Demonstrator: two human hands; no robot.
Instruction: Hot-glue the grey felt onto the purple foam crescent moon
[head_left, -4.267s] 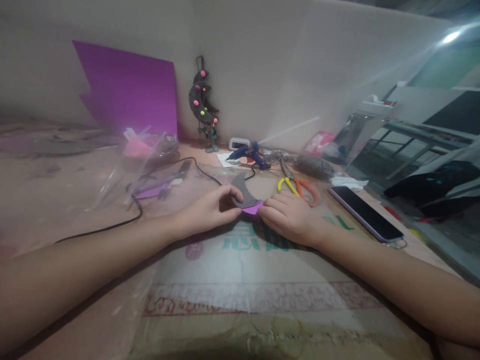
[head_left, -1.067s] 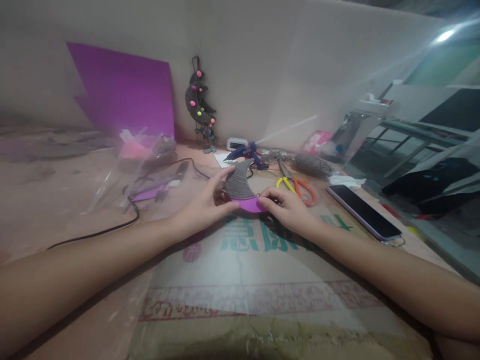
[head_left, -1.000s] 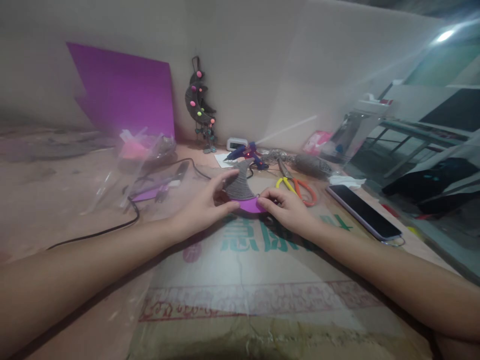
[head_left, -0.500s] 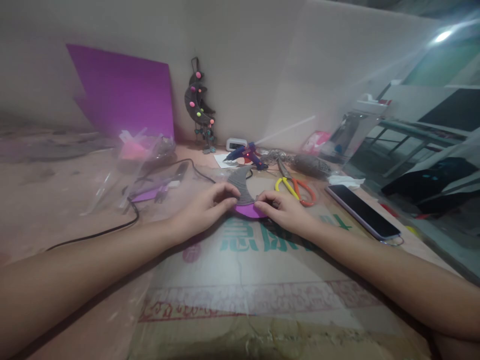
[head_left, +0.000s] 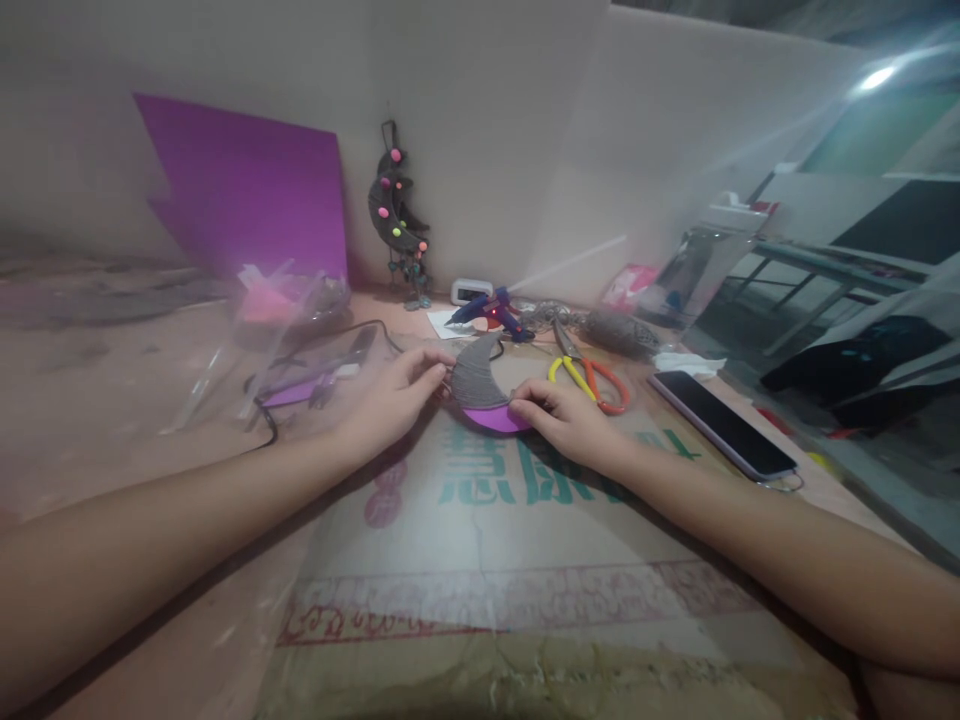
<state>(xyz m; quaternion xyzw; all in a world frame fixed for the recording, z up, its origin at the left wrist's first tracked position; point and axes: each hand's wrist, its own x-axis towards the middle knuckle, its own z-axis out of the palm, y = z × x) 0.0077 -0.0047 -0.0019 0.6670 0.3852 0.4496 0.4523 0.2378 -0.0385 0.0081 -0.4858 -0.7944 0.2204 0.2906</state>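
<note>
A crescent moon cutout (head_left: pixel 480 372) tilts up in front of me, its upper part wrapped in grey yarn and its lower curve bare purple. At its left edge my left hand (head_left: pixel 405 400) has curled fingers and thumb, the fingertips partly hidden behind the rim. My right hand (head_left: pixel 562 415) pinches the right side near the boundary between yarn and purple. Whether a loose strand of yarn runs between the fingers is too small to tell. Just behind the crescent lies a blue glue gun (head_left: pixel 496 310) with a small red light.
Scissors (head_left: pixel 592 380) with yellow and orange handles lie right of the crescent, beside a phone (head_left: pixel 724 425). Grey yarn (head_left: pixel 619 332) is behind them. A decorated crescent (head_left: pixel 397 210) hangs on the wall near a purple sheet (head_left: pixel 255 190). Printed cardboard (head_left: pixel 480 540) lies underneath.
My left hand has moved left and slightly up, from the crescent's lower front to its left edge, uncovering more grey yarn. The right hand stays in nearly the same place.
</note>
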